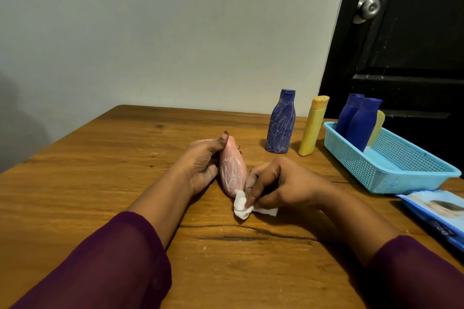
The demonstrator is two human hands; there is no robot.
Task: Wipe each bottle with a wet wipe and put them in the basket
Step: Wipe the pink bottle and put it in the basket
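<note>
The left hand (200, 163) grips the scribbled pink bottle (232, 170); the right hand (281, 183) pinches the wet wipe (241, 204) at its base. Risk: wetted bottle slipping, upper marks left unwiped

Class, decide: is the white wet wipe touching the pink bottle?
Touching. The head view shows the wet wipe, pinched by the right hand, lying against the near end of the pink bottle, with no gap.

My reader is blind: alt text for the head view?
The left hand holds a scribbled pink bottle while the right hand holds a wet wipe against it. A blue bottle and a yellow bottle stand beside the basket.
</note>
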